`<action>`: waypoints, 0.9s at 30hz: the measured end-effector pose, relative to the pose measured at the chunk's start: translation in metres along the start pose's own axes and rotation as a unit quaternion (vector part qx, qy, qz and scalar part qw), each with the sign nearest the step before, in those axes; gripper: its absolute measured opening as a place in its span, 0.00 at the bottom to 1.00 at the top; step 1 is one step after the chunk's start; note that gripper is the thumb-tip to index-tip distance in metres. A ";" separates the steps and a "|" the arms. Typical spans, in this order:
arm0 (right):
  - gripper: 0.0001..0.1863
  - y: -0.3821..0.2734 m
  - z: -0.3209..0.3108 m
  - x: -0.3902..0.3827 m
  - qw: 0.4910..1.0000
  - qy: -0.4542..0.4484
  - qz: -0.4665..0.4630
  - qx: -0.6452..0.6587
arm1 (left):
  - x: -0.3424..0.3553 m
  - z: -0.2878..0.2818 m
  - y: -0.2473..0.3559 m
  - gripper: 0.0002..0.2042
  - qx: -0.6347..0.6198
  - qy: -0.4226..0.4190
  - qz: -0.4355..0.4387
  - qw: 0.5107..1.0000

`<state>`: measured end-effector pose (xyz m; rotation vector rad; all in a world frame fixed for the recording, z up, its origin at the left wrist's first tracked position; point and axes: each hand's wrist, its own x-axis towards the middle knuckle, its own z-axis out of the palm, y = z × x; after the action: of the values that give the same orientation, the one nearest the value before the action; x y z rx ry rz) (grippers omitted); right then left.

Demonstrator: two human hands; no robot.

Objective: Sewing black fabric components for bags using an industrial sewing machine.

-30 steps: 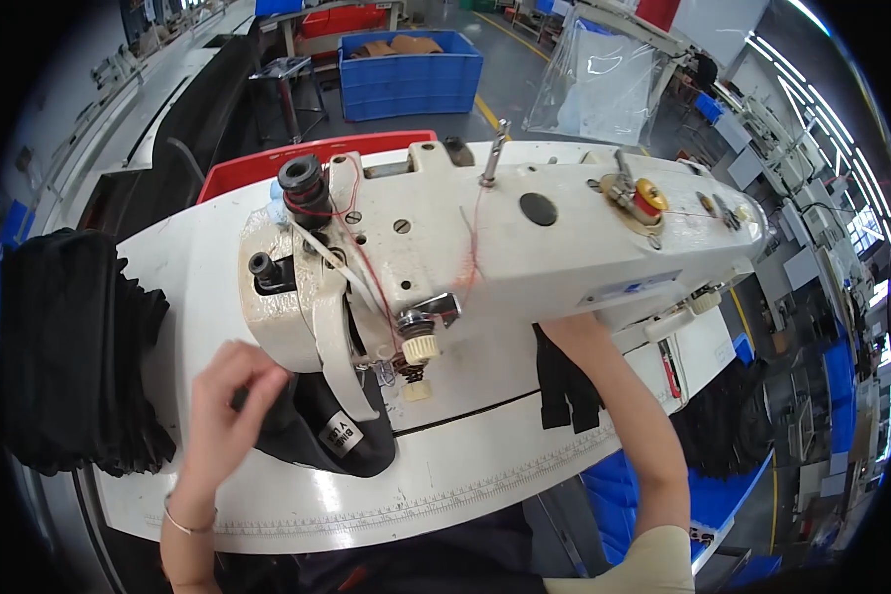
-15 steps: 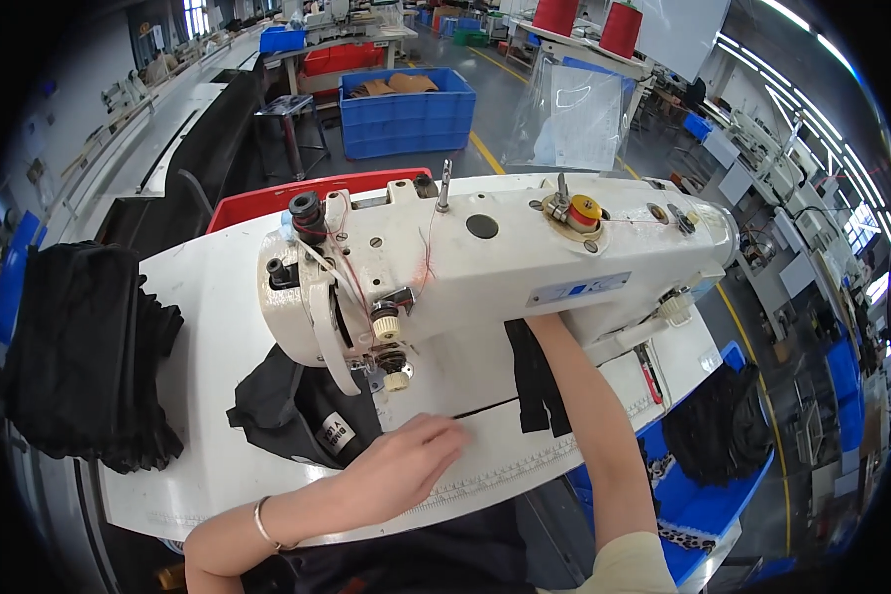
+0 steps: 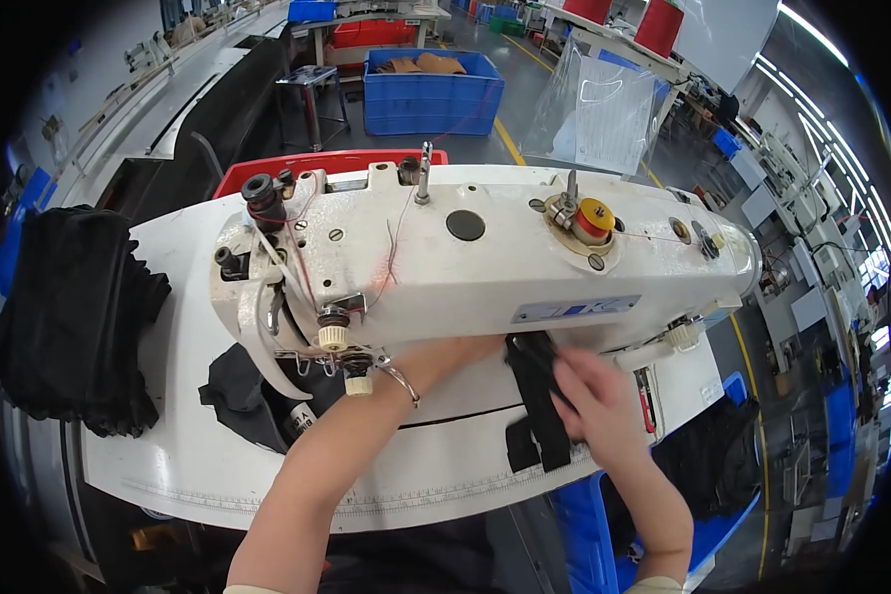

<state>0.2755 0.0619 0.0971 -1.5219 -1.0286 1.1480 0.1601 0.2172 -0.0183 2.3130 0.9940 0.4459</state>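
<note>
Black strips (image 3: 537, 401) lie in front of you toward the right of the sewing machine (image 3: 416, 262), their upper end tucked just under its arm and their lower ends spread on the white table (image 3: 183, 455), near its ruled front edge. Your right hand (image 3: 601, 401) is at the right side of the strips, fingers bent toward them; it is blurred, so I cannot tell whether you are gripping them. Your left hand (image 3: 460, 358) reaches across beneath the machine's arm, with a bracelet (image 3: 401, 386) at the wrist. Its fingers are hidden near the top of the strips, and I cannot tell whether they grasp anything.

Left of your left forearm, a dark cloth piece (image 3: 240, 401) with a white label (image 3: 301, 420) lies by the needle end, partly covered by the machine. A tall pile of black cloth (image 3: 69, 317) stands at the table's left side. Just beyond your right hand lies a red-handled tool (image 3: 647, 404). At the lower right, a blue bin (image 3: 584, 525) holds more black fabric (image 3: 708, 450). A red-and-yellow bobbin (image 3: 594, 220) sits on top of the machine.
</note>
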 end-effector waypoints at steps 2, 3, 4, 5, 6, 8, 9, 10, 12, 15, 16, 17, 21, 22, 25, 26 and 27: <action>0.11 -0.028 -0.029 -0.057 0.989 -0.067 0.115 0.068 | -0.002 0.007 -0.005 0.16 -0.017 0.051 0.001 0.999; 0.11 -0.033 -0.039 -0.080 0.985 -0.094 0.123 0.077 | 0.000 0.014 0.001 0.16 -0.031 0.077 0.012 0.996; 0.11 -0.024 -0.040 -0.094 0.986 -0.087 0.122 0.074 | 0.003 0.020 0.005 0.16 -0.043 0.101 0.022 0.994; 0.10 -0.015 -0.036 -0.105 0.987 -0.073 0.097 0.109 | 0.002 0.021 0.007 0.16 -0.049 0.128 0.031 0.990; 0.09 -0.007 -0.031 -0.110 0.985 -0.059 0.075 0.145 | 0.000 0.022 0.008 0.16 -0.056 0.152 0.038 0.986; 0.07 0.015 -0.013 -0.108 0.974 -0.083 0.044 0.207 | -0.019 0.009 0.022 0.16 -0.059 0.173 0.043 0.982; 0.08 0.024 -0.006 -0.110 0.979 -0.065 0.019 0.191 | -0.041 -0.012 0.052 0.18 -0.087 0.128 0.075 0.985; 0.08 0.035 0.007 -0.107 0.984 -0.049 0.000 0.168 | -0.062 -0.028 0.066 0.19 -0.122 0.084 0.102 0.984; 0.09 0.044 0.028 -0.114 0.990 -0.022 -0.072 0.121 | -0.123 -0.050 0.080 0.18 -0.432 -0.071 -0.020 0.899; 0.08 0.055 0.062 -0.121 0.981 -0.023 -0.131 0.144 | -0.203 -0.077 0.094 0.12 -0.514 -0.016 -0.040 0.857; 0.08 0.060 0.074 -0.123 0.979 -0.021 -0.157 0.131 | -0.221 -0.085 0.097 0.10 -0.512 -0.004 -0.056 0.857; 0.13 0.062 0.083 -0.124 0.975 -0.032 -0.175 0.132 | -0.234 -0.082 0.095 0.12 -0.531 0.049 -0.061 0.844; 0.23 0.042 0.109 -0.125 0.941 0.024 -0.335 0.039 | -0.274 -0.094 0.095 0.11 -0.428 0.156 -0.069 0.888; 0.23 0.040 0.112 -0.123 0.942 0.022 -0.333 0.041 | -0.281 -0.092 0.093 0.11 -0.427 0.158 -0.072 0.888; 0.13 0.037 0.120 -0.125 0.949 -0.060 -0.306 0.040 | -0.299 -0.093 0.088 0.10 -0.395 0.180 -0.048 0.899; 0.13 0.038 0.123 -0.125 0.950 -0.062 -0.304 0.040 | -0.302 -0.092 0.085 0.10 -0.396 0.181 -0.051 0.899; 0.12 0.040 0.126 -0.126 0.949 -0.065 -0.304 0.044 | -0.305 -0.090 0.083 0.08 -0.389 0.195 -0.055 0.899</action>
<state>0.1295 -0.0437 0.0664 -0.9573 -1.3905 0.8403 -0.0435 -0.0216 0.0803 1.4617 0.8910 1.0681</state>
